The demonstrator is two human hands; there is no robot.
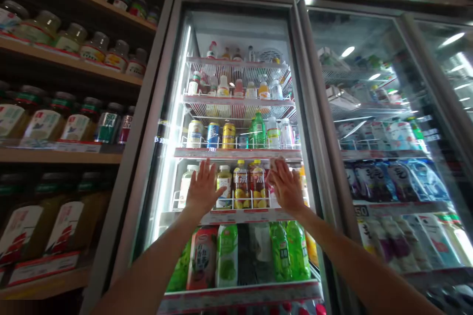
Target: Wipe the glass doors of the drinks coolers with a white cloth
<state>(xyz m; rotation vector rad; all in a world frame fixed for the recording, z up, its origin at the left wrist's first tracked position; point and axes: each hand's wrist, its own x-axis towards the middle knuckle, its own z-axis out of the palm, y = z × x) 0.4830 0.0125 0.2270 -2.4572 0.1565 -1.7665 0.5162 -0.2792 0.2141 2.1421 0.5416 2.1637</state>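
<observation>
Holding nothing, the left hand (202, 187) is open with fingers spread before the glass door (236, 27) of an upright display fridge. The right hand (286, 187) also has fingers extended, but blur leaves it unclear whether it grips anything. Between them, behind the glass, stand yellow-capped tea bottles (241, 187); above, drink cans (228, 136); at far left, shelved glass jars (72, 39).

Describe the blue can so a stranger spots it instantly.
Face the leftmost, brightly lit fridge section. Find the shelf just above the left hand. Near its left end stands the blue can, set apart by colour from the whitish can and yellow can flanking it.
</observation>
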